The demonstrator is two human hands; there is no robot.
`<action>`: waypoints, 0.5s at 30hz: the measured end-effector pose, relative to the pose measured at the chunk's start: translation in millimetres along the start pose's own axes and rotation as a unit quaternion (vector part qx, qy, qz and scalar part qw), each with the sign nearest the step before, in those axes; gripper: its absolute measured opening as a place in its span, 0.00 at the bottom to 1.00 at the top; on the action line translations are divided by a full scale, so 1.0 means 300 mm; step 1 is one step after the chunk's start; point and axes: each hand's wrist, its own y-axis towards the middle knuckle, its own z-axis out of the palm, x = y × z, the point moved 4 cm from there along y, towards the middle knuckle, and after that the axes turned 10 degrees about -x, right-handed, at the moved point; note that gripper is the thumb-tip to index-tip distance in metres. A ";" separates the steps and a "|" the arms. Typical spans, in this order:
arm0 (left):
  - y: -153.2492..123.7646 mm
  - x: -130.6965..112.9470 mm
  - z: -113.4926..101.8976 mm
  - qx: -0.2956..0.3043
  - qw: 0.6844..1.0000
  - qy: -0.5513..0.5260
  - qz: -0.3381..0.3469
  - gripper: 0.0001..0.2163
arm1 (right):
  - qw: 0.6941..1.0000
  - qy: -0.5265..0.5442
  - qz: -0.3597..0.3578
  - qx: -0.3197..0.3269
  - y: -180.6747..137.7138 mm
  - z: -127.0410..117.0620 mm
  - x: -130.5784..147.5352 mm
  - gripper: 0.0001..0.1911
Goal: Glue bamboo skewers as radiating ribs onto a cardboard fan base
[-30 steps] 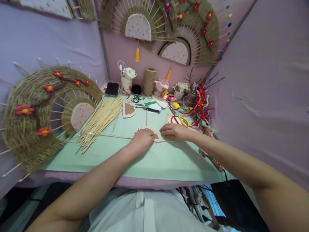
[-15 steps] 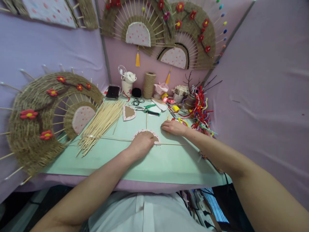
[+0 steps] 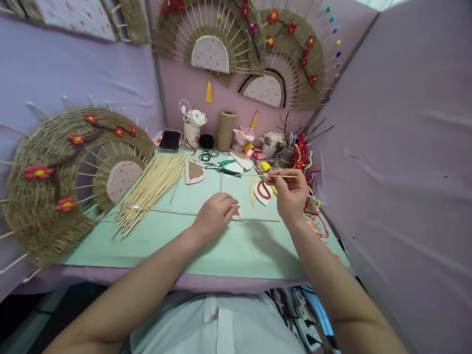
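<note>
Pink-edged piece: [image 3: 237, 214] landmark; lies on the surface [image 3: 236, 258] in front of you, mostly hidden, only its right end showing.
Left hand: [image 3: 214, 216] over the piece, fingers bent, thumb near the forefinger; cannot tell whether you grip it or only press.
Right hand: [image 3: 291, 194] beyond and right of the piece, thumb and fingers closed in a pinch on a thin stick [image 3: 254, 175], roughly level, apparently off the surface.
Laid sticks: right stick [image 3: 261, 220] meets the piece's right end; left stick [image 3: 173, 212] and far stick [image 3: 221, 183] run up to your left hand, their ends hidden.
Step, judged: you steady the piece while handling one loose stick.
Next move, judged: calls for a light pinch and an unmoving left hand, lest the laid sticks shift.
</note>
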 end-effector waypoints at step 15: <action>0.005 0.060 -0.023 -0.204 0.820 -0.458 -0.275 0.16 | 0.958 -0.108 0.248 0.091 -0.280 -0.075 -0.021 0.17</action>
